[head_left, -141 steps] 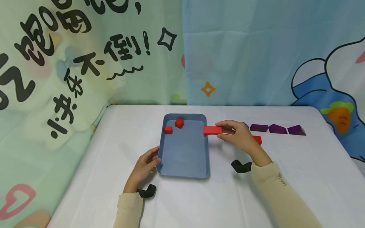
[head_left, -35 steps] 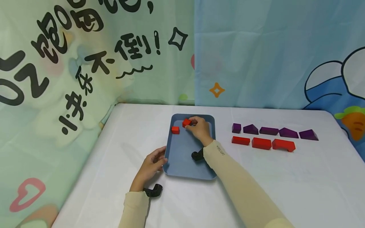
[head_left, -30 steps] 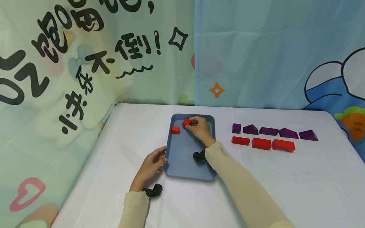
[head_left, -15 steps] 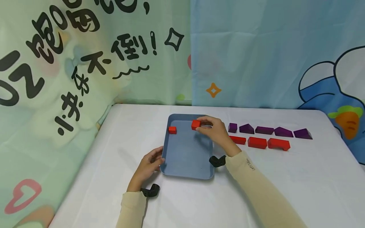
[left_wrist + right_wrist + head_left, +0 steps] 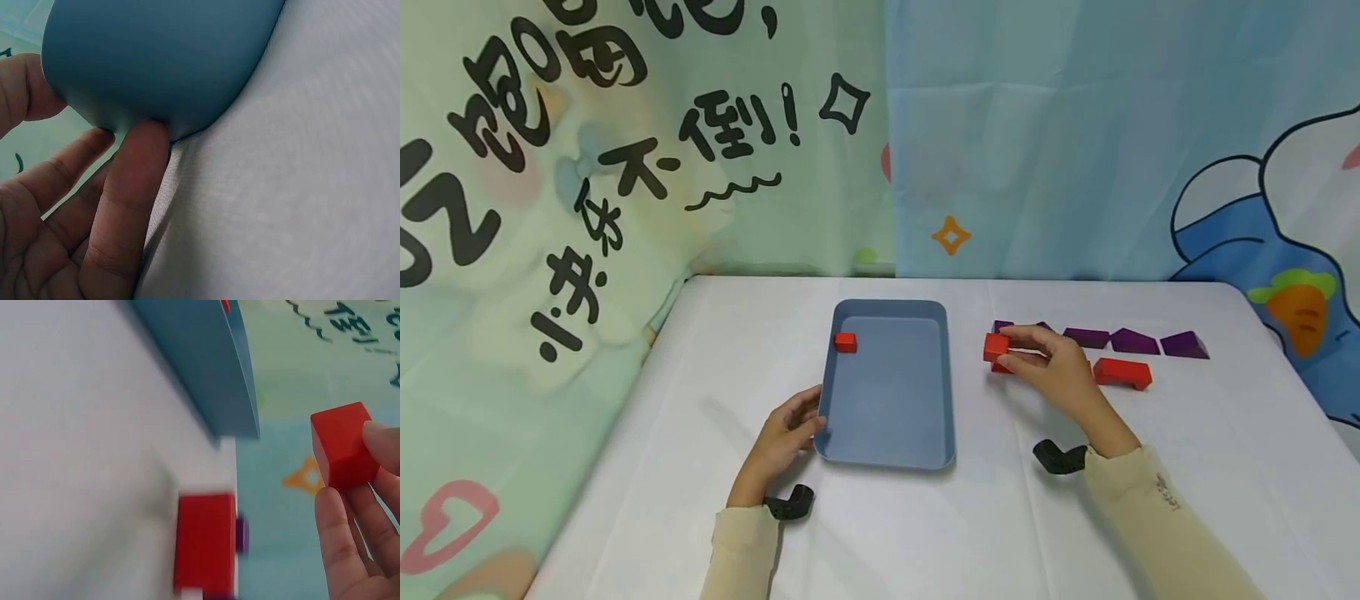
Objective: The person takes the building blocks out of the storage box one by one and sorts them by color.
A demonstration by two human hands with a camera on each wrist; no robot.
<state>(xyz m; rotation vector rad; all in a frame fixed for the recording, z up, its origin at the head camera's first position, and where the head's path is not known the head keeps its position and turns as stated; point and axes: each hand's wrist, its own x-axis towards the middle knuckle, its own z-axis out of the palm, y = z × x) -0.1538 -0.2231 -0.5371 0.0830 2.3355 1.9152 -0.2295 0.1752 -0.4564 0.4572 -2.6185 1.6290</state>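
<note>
My right hand point(image 5: 1063, 379) pinches a red block point(image 5: 996, 347) between thumb and fingertips, over the table right of the blue-grey tray point(image 5: 891, 408). In the right wrist view the same block point(image 5: 340, 447) shows in the fingers, raised above the table. Another red block point(image 5: 846, 342) lies in the tray's upper left part. At the tray's left edge, my left hand point(image 5: 784, 437) grips the rim. The left wrist view shows the thumb on one side of the tray wall point(image 5: 156, 62) and fingertips below it.
Right of the tray, several purple blocks point(image 5: 1134, 342) stand in a back row, partly behind my right hand. In front of them, a red row ends with a notched red block point(image 5: 1122, 372); a longer red block point(image 5: 205, 544) shows in the right wrist view. Curtains hang behind the white table point(image 5: 910, 533).
My right hand earlier carries a long red block out of the tray, then takes the small red block from it and moves it right. The left hand stays at the tray's edge.
</note>
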